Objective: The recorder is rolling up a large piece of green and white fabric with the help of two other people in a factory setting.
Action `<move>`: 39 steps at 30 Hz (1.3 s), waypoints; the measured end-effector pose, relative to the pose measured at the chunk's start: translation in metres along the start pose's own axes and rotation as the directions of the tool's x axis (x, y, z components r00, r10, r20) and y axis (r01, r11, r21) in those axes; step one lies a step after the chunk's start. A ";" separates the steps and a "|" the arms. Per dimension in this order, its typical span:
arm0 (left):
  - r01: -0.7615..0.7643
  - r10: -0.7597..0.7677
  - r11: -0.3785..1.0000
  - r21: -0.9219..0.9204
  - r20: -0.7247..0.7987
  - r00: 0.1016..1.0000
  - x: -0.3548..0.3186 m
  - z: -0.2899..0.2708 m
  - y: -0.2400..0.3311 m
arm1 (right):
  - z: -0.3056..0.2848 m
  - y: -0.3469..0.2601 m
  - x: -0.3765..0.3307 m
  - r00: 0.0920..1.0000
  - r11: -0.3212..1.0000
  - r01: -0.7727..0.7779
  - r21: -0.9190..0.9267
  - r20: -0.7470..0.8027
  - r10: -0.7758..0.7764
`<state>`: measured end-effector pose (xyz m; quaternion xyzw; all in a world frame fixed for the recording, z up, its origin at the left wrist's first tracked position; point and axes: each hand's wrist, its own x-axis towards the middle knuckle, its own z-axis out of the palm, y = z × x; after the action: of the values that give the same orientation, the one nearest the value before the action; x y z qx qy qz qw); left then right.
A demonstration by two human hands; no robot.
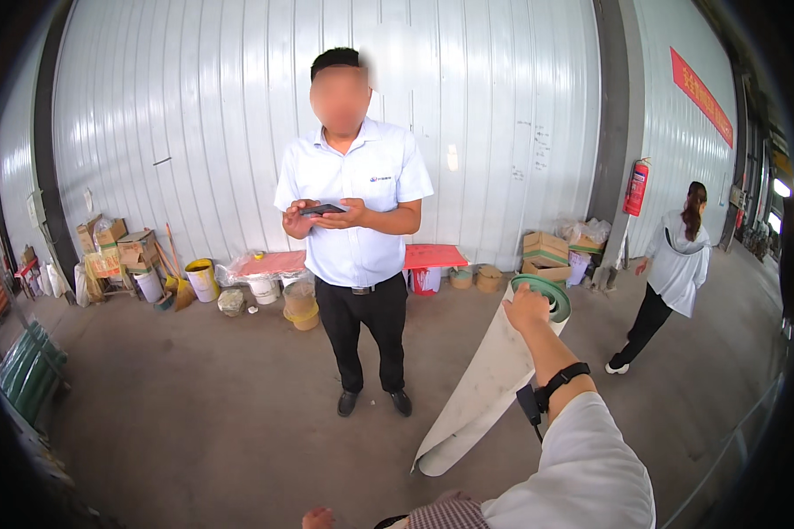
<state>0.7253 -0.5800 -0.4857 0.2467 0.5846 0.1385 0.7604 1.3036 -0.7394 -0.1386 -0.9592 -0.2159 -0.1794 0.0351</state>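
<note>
A tall roll of sheet material, pale beige outside and green on the inner layers at its top end, stands tilted on the floor at the right of centre. My right hand grips the rim of its upper end, with the fingers curled over the edge and partly hidden. A black strap with a small dark device sits on my right wrist. At the lower edge, only a small part of my left hand shows; its fingers cannot be made out, and nothing is visible in it.
Facing me, a person holds a phone. Another person is at the right, turned away. Along the metal wall are cardboard boxes, a yellow bucket, a broom and red boards. A fire extinguisher hangs by a pillar.
</note>
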 end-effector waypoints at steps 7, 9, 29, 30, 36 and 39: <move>-0.171 -0.025 0.331 0.928 0.190 0.982 -0.025 0.036 0.009 | 0.002 -0.001 -0.010 1.000 0.999 0.003 -0.033 -0.028 -0.004; -0.356 -0.030 -0.150 0.922 0.356 0.934 -0.001 0.047 0.033 | -0.001 0.002 -0.006 0.999 0.999 0.004 -0.046 -0.040 -0.005; -0.568 -0.132 0.639 0.519 0.801 0.584 -0.035 0.287 0.103 | -0.016 -0.006 -0.019 0.999 0.998 0.027 0.054 -0.024 -0.026; -0.562 -0.138 0.640 0.524 0.798 0.587 -0.033 0.283 0.100 | -0.015 -0.003 -0.020 1.000 0.998 0.002 0.066 -0.005 -0.001; -0.547 -0.184 0.520 0.657 0.711 0.679 -0.017 0.269 0.099 | -0.002 0.021 -0.023 0.999 0.997 -0.017 0.069 -0.043 0.020; -0.557 -0.121 0.522 0.646 0.703 0.701 -0.021 0.278 0.093 | 0.003 0.020 -0.020 0.999 0.998 -0.033 0.048 -0.038 0.035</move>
<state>0.9923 -0.5713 -0.3639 0.6829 0.2205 -0.1489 0.6804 1.2966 -0.7650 -0.1481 -0.9579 -0.2031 -0.1924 0.0651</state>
